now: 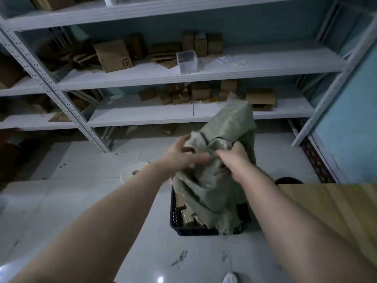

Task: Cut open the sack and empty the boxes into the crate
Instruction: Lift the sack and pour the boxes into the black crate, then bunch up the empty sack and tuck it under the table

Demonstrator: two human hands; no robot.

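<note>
From the head camera, much of the black perforated plastic crate (175,217) is hidden under the grey-green woven plastic sack (214,180), so only its left wall and near rim show. A few brown cardboard boxes (188,216) can be made out inside, dim and partly covered. The sack hangs upended over the crate on the pale tiled floor (81,201), crumpled and creased, its frayed open end trailing into the crate and over the near rim, its upper end bunched and raised in front of the white metal shelving (183,76). The left hand (181,154) is blurred; its fingers curl loosely around a fold at the top of the sack, how tightly cannot be told. The right hand (236,160) is closed firmly on gathered sack fabric. A light wooden worktop (334,205) is cut off at the right edge.
</note>
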